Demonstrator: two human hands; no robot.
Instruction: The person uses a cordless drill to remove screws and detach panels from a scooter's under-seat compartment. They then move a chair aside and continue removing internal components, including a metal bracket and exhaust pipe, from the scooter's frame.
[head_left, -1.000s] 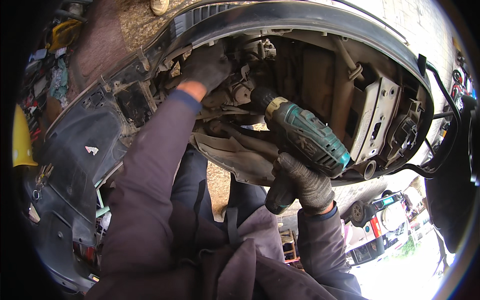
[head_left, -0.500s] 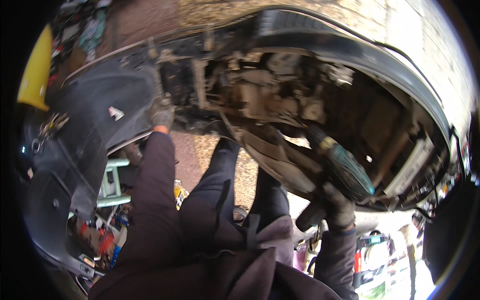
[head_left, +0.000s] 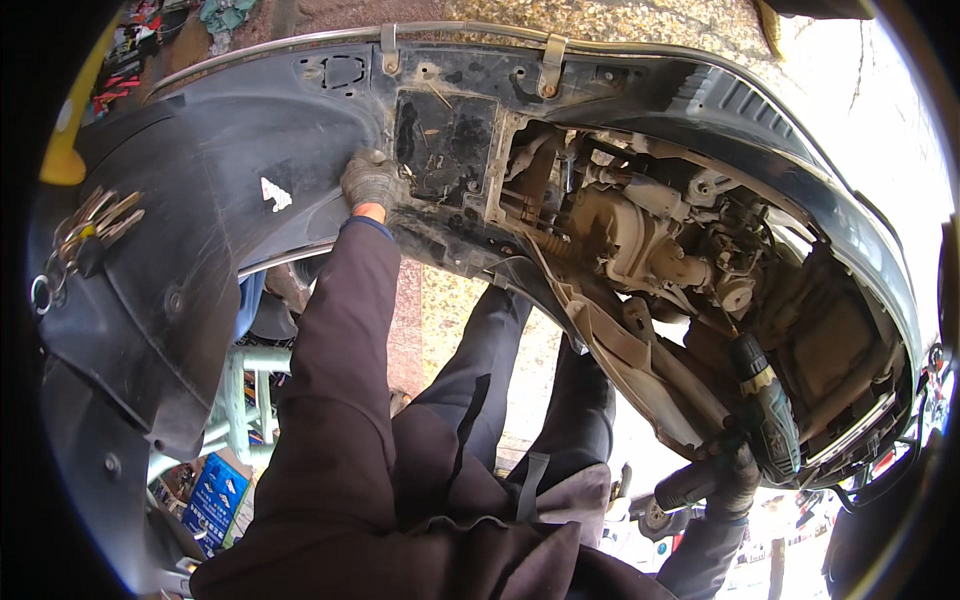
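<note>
Gripping the cordless drill (head_left: 771, 412) at lower right, the nearer right hand (head_left: 738, 481) points it up-left toward the engine (head_left: 680, 268); the left hand's (head_left: 373, 181) grip is unclear.

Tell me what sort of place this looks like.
Likely a scooter repair spot, perhaps roadside: a dark scooter body lies opened up, its dusty mechanical parts exposed, with a teal power drill held beside them.

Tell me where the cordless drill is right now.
In the head view, the cordless drill is at the lower right, gripped in the right hand, pointing up toward the exposed engine parts.
</note>
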